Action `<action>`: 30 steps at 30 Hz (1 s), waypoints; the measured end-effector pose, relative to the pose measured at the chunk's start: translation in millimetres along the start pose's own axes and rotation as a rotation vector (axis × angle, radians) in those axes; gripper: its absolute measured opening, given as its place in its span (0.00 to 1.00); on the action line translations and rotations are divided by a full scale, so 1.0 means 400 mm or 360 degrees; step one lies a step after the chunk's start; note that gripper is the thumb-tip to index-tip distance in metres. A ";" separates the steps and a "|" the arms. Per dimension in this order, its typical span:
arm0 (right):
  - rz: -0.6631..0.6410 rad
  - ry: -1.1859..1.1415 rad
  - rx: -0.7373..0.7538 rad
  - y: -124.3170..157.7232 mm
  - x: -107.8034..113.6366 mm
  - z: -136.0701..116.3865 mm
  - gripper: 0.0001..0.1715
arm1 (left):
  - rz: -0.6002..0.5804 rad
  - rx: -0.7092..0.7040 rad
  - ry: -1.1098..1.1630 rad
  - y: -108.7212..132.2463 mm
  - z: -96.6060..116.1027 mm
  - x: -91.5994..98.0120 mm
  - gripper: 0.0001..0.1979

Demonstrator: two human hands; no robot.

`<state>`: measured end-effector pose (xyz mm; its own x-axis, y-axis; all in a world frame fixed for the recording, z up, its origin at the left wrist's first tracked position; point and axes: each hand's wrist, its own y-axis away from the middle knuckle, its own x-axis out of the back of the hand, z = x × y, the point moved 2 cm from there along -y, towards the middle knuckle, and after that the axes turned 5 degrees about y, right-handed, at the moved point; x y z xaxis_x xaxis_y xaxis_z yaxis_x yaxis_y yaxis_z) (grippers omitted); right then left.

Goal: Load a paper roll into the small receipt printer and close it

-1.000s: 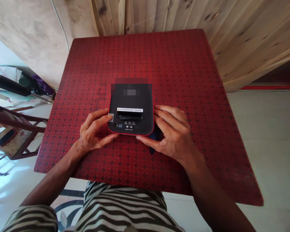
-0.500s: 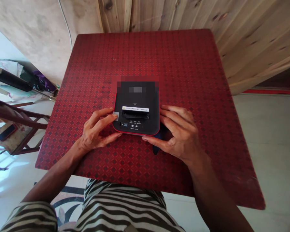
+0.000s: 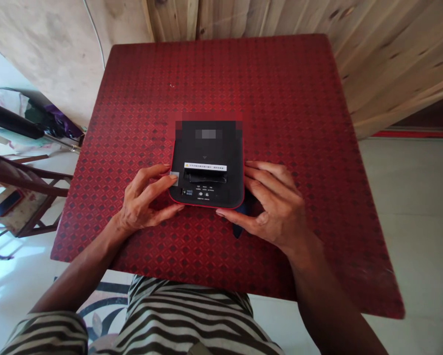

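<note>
A small black receipt printer (image 3: 210, 150) with a red edge sits near the front middle of the table. Its top carries a paper slot, a white warning strip (image 3: 205, 167) and small icons; its far end is blurred out. My left hand (image 3: 143, 197) grips the printer's left side, one fingertip on a grey tab (image 3: 174, 178) at its edge and the thumb at the front. Around the right side curves my right hand (image 3: 275, 202), thumb along the front edge. A dark blue piece (image 3: 237, 230), mostly hidden, pokes out beneath the right hand.
The table (image 3: 280, 108) has a red patterned cover and backs onto a wooden plank wall (image 3: 280, 19). To the left are a wooden chair (image 3: 29, 182), a black pole-like thing (image 3: 10, 121) and piled bags. A cable (image 3: 94, 32) hangs along the left wall.
The printer appears slightly larger and a little farther left. Both hands keep nearly the same hold on it. The camera view has shifted slightly.
</note>
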<state>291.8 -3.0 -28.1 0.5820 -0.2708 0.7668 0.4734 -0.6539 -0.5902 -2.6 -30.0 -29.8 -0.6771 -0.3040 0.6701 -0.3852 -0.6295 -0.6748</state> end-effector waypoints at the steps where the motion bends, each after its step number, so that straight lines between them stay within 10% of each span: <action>1: -0.0007 -0.0001 -0.0008 0.000 0.000 0.000 0.35 | -0.0001 -0.0001 0.0004 0.000 -0.001 0.000 0.36; 30: 0.0013 -0.0008 -0.0021 0.000 -0.002 -0.003 0.36 | 0.0027 0.0148 0.0152 -0.030 0.010 0.002 0.30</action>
<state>290.6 -3.7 -28.5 0.5889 -0.2729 0.7607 0.4599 -0.6608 -0.5931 4.0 -25.8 -20.0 -0.7414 -0.2487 0.6233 -0.3161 -0.6899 -0.6513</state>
